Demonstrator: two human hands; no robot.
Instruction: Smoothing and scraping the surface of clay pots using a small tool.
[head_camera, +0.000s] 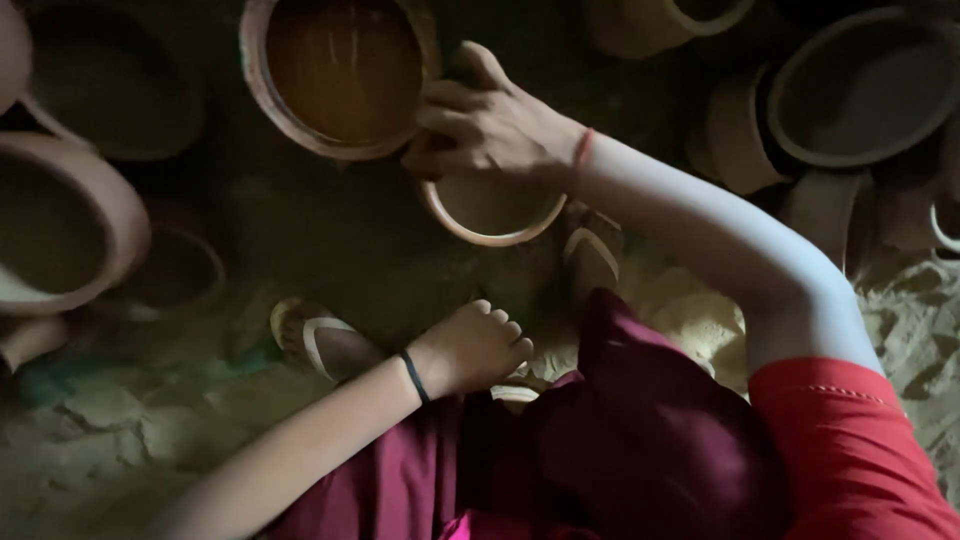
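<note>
View from above of a person crouching on sandy, clumped earth among many round clay pots in dim light. The right hand (490, 125), on an arm stretched forward from a red sleeve (850, 450), has its fingers curled over the far rim of a small, pale terracotta bowl (493, 215) that stands on the ground just ahead of the knees; the hand grips that rim, with a thin red thread around the wrist. Just beyond the hand and touching its knuckles sits a larger round clay pot with an orange-brown inside (340, 75). The left hand (478, 345) is closed into a loose fist, resting low near the person's dark maroon garment (640, 440); a thin black band circles its wrist, and whether it holds anything cannot be told. Just left of that hand a foot in a light-strapped sandal (320, 340) stands on the soil. A big pinkish clay pot (65, 225) lies at the left edge, and further clay pots (860, 85) crowd the upper right.
</note>
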